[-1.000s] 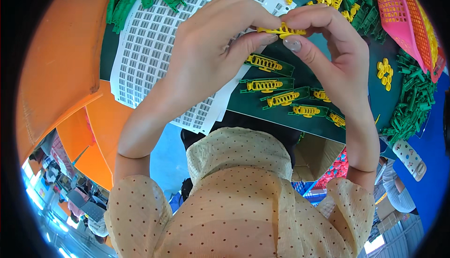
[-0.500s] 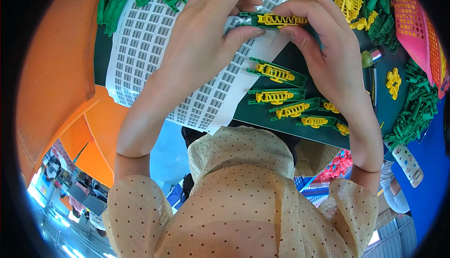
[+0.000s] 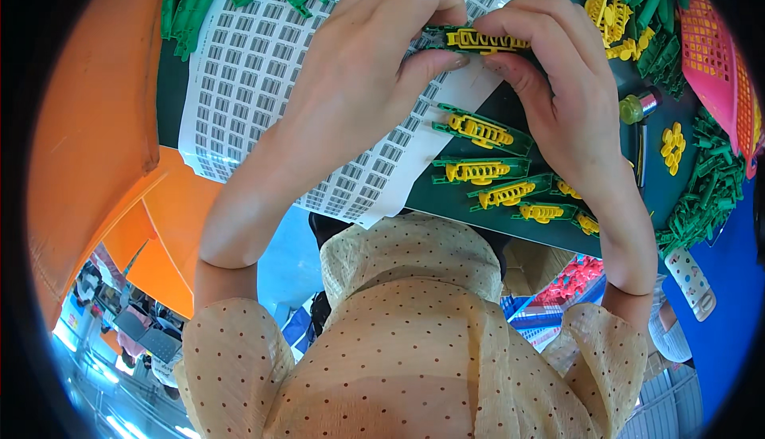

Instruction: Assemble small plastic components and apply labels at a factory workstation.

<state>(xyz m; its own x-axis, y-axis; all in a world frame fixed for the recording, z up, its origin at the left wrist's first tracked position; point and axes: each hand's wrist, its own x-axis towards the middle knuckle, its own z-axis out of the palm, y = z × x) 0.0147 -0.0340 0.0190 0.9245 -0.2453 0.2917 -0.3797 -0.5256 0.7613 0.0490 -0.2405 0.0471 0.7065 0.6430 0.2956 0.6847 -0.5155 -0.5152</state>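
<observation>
Wearing a beige fabric top with brown dots (image 3: 398, 343), a person holds both bare hands over a dark green tabletop (image 3: 434, 198). Nearest its edge lie 6 long green plastic shells with yellow slotted inserts (image 3: 480, 130), 1 partly hidden by the right wrist. A white sheet printed with small grey blocks (image 3: 219, 124) spreads under the left forearm. Farther out, the left hand (image 3: 370, 52) and right hand (image 3: 564, 64) grip 1 slim green-and-yellow plastic piece (image 3: 488, 40), thumbs and fingers closed at its opposite ends. Beyond are heaped green plastic parts (image 3: 195, 9), loose yellow plastic parts (image 3: 612, 18) and a pink mesh basket (image 3: 708, 41).
</observation>
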